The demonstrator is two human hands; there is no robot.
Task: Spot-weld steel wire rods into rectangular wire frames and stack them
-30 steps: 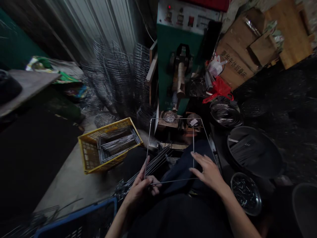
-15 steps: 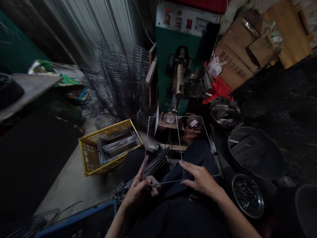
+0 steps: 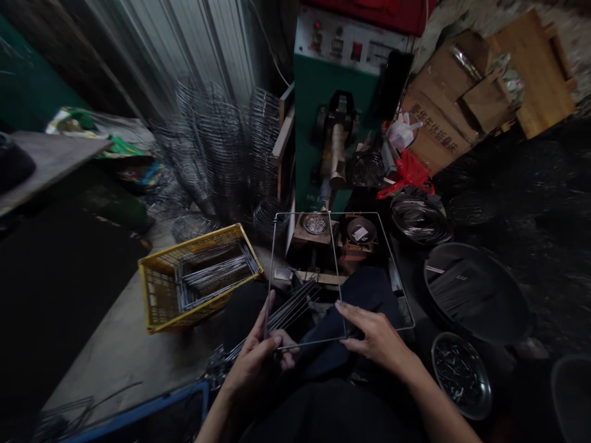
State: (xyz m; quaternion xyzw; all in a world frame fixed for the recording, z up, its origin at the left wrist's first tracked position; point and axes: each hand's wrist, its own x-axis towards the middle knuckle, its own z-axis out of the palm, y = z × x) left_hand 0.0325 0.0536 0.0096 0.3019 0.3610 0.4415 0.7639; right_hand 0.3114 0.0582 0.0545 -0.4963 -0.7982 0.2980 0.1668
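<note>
A thin rectangular wire frame with one middle bar (image 3: pixel 335 255) is held tilted over my lap. My left hand (image 3: pixel 263 354) closes on its near left corner, thumb and fingers pinching the wire. My right hand (image 3: pixel 376 332) grips the near side where the middle bar meets it, thumb below and fingertips on the bar. The frame's far side reaches the welding machine's tip (image 3: pixel 325 200), and whether they touch I cannot tell. Beneath the frame, a bundle of straight wire rods (image 3: pixel 295 307) lies across my lap by the left hand.
A yellow crate (image 3: pixel 159 323) with wire frames stands at left, near stacked wire racks (image 3: pixel 215 138). The green machine (image 3: pixel 309 92) rises ahead, with a small dish of metal bits (image 3: pixel 314 223) below. At right are a black basin (image 3: pixel 508 307) of rods and a metal bowl (image 3: pixel 487 394).
The view has shifted slightly, so the surroundings sit a little differently. Both hands keep their hold on the wire frame, which has barely moved.
</note>
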